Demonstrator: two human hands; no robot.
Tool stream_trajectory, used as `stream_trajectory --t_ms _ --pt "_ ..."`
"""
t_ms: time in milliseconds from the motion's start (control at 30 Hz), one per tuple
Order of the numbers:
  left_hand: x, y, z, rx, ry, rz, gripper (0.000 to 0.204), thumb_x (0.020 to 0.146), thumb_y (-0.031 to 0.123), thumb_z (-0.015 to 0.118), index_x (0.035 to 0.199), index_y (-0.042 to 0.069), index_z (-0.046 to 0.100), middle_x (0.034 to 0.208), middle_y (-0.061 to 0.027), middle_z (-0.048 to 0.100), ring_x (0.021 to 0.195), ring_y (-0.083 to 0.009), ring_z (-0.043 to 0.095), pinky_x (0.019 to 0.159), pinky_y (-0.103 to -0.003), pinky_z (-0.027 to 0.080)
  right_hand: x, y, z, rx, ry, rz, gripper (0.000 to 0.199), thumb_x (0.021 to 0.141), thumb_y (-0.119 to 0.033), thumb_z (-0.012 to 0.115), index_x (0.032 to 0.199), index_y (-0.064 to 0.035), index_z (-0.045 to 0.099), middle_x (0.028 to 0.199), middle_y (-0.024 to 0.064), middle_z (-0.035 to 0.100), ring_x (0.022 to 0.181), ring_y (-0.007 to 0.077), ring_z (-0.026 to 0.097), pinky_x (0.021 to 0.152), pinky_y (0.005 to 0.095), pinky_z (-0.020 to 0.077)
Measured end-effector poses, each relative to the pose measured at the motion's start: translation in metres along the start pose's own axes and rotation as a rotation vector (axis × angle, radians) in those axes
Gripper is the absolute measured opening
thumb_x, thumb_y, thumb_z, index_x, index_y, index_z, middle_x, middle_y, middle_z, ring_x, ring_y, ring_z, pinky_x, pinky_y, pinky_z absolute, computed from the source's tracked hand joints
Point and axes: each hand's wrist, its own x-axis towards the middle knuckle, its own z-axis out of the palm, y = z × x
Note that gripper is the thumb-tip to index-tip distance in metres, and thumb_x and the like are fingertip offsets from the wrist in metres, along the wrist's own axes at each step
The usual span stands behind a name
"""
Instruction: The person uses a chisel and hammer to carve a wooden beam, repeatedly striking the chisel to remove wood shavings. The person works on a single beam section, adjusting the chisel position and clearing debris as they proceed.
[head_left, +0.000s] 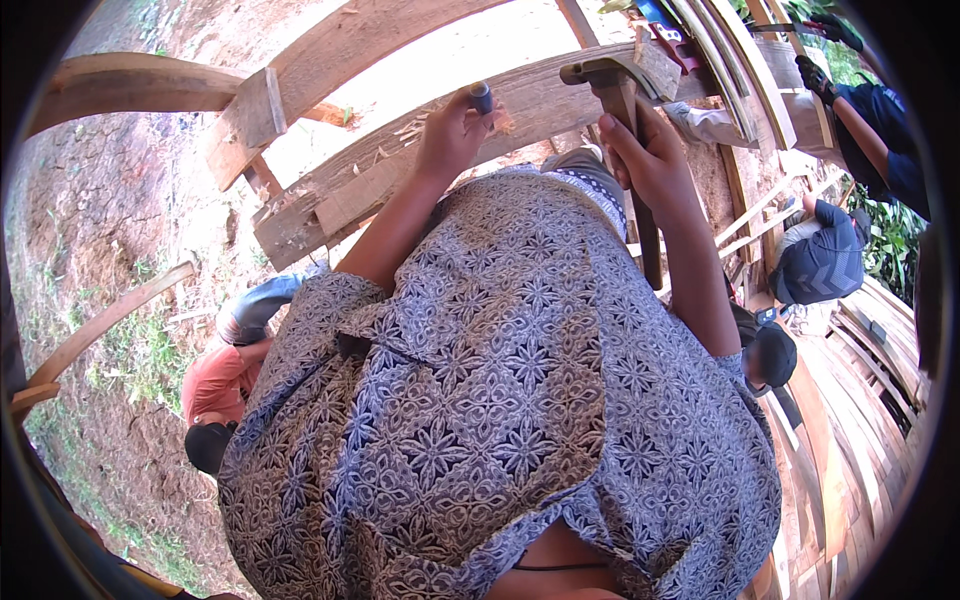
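Observation:
My left hand [452, 140] is closed around a chisel [481, 97]; only its dark blue, round-ended handle shows, and the blade is hidden. It rests over a thick wooden plank [385, 150] lying crosswise before me, with pale chips and shavings [412, 128] scattered beside the hand. My right hand [648, 150] grips a hammer [622, 95] by its handle. The metal head is raised at the upper end, right of the chisel and apart from it, while the long handle hangs down past my wrist.
A wooden frame of boards [250, 115] stands at the upper left. Boards and a red-and-blue object [672, 40] lie at the plank's right end. A person in a red shirt [222, 375] bends at left; several people work at right, one wearing dark gloves [818, 80], near stacked slats [860, 400].

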Motion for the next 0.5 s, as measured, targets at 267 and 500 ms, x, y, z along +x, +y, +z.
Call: stream_trajectory --t_ms 267,500 --pt "-0.004 0.001 0.009 -0.034 0.016 0.038 0.029 0.090 0.017 0.073 0.114 0.010 0.058 0.098 -0.0131 0.075 0.094 -0.0278 0.074 0.081 -0.037 0.060 -0.002 -0.035 0.021 -0.017 -0.042 -0.260 0.019 0.099 -0.024 0.062 0.102 -0.0048 0.060 0.071 -0.0035 0.052 0.057 0.0019 0.046 0.049 0.0200 0.0351" --pt "0.002 -0.001 0.013 0.013 0.020 0.022 0.030 0.090 0.015 0.072 0.115 0.010 0.057 0.099 -0.0133 0.074 0.096 -0.0272 0.073 0.080 -0.036 0.059 0.017 -0.010 0.021 -0.602 -0.200 -0.267 0.027 0.096 -0.024 0.065 0.091 0.0014 0.057 0.070 0.0090 0.057 0.065 0.0163 0.054 0.060 0.0345 0.0438"
